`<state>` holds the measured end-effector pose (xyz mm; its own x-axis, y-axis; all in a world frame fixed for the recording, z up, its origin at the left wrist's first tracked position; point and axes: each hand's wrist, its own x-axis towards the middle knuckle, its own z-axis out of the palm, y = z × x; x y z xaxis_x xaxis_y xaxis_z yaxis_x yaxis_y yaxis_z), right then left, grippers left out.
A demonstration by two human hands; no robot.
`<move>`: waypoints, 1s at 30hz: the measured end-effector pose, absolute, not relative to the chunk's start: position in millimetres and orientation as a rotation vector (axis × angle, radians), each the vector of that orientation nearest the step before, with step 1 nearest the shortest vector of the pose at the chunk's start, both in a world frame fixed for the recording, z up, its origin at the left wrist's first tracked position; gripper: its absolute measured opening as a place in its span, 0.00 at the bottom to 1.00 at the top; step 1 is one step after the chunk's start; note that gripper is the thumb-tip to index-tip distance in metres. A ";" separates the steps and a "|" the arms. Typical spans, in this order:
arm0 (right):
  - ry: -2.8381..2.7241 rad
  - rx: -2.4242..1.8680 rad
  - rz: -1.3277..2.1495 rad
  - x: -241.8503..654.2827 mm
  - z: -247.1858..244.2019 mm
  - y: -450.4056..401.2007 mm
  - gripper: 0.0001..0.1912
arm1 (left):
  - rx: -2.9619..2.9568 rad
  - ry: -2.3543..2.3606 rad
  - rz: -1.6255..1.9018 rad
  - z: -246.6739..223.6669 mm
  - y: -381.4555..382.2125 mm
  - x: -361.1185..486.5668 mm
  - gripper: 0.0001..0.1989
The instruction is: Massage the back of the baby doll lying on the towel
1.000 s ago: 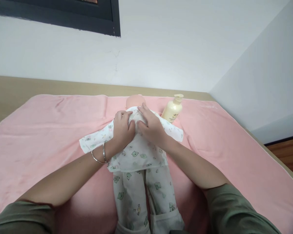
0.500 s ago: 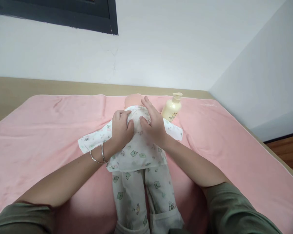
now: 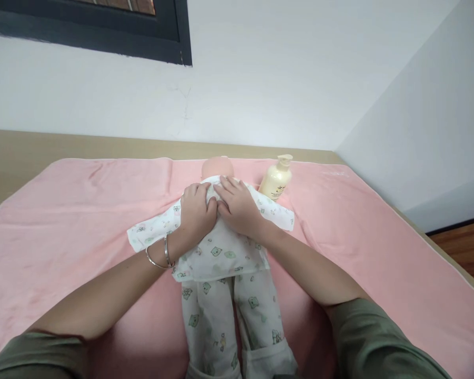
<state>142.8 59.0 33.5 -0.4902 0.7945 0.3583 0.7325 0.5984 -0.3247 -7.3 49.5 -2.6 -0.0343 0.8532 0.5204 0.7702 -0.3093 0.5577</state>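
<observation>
A baby doll lies on a pink blanket, its bare head at the far end. It wears a white printed top and matching trousers, the sleeves stretched out to both sides. My left hand rests on the left of the doll's upper torso, fingers laid out over the cloth. On the right side of the torso my right hand lies flat with its fingers slightly spread. The two thumbs nearly meet in the middle. Neither hand grasps anything.
A cream pump bottle stands just beyond the doll's right-hand sleeve. The pink blanket covers most of a wooden surface against a white wall. A dark window frame is at upper left.
My right hand has come down from a raised, tilted pose to lie flat on the doll's top, closer to my left thumb. My left hand stays nearly in place. The view has tilted slightly up.
</observation>
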 end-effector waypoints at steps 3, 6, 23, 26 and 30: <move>-2.468 -1.222 0.201 142.8 32.1 59.4 0.27 | 2.151 1.787 1.251 -1.3 50.2 -7.3 0.19; -2.522 -1.291 0.141 143.8 40.6 47.7 0.26 | 2.123 1.783 1.233 0.1 53.3 -9.8 0.20; -2.159 -1.413 0.262 250.9 144.5 48.5 0.29 | 1.398 1.042 1.196 86.8 67.3 69.0 0.22; -2.089 -1.442 0.213 260.5 135.1 69.3 0.31 | 1.192 0.863 1.030 107.4 98.3 85.4 0.32; -2.058 -1.484 0.159 255.8 118.8 89.9 0.30 | 1.150 0.773 1.021 121.3 124.2 101.2 0.38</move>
<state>255.8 89.9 118.8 -0.2038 0.8979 0.3901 0.8276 0.3709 -0.4214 101.2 124.2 121.3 0.3636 0.9315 0.0112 -0.2411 0.0824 0.9670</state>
